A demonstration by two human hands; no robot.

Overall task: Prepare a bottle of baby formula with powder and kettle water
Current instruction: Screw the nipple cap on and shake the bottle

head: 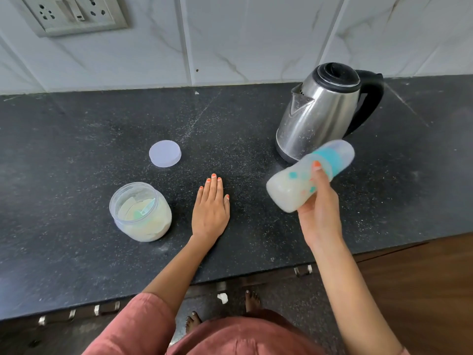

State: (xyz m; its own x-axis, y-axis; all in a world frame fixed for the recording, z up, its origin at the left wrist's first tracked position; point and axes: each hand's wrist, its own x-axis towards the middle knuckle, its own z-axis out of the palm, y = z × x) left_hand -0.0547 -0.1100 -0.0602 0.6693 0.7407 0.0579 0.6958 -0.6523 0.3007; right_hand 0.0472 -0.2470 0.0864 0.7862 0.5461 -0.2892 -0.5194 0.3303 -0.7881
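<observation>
She has her left hand (210, 210) flat on the dark desk (76, 252), fingers straight. Her right hand (320, 213) grips the capped, tilted, blurred bottle (307, 176) of milky formula. Left of the flat hand sits the open powder jar (140, 212), its lid (165, 153) farther back; the kettle (322, 108) stands beyond the bottle.

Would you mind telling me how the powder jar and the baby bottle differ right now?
The powder jar stands upright on the counter, while the baby bottle is tilted in the air, held by the right hand. The jar is open, its lid lying apart; the bottle is capped. The jar is squat and holds powder; the bottle is slimmer and holds milky liquid. Both are translucent plastic.
</observation>
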